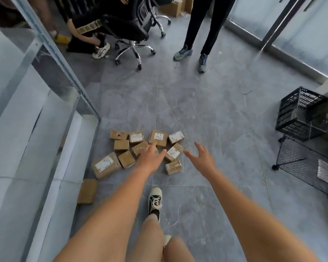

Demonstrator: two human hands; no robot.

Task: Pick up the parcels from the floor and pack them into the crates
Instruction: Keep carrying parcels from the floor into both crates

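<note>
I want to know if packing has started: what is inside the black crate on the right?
Nothing shows inside the black crate: it lies tipped, and only bare mesh and the floor behind show through. Its far corner is hidden. The parcels are all on the floor.

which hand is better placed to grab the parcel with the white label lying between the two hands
Right, probably. The right hand is open with its fingertips just beside the labelled parcel, nothing between them. The left hand is also open but reaches over the parcels further left.

Bare floor [206,114] lies open ahead and right of my hands; glass wall [36,114] crowds the parcels' [140,148] left side.
</note>
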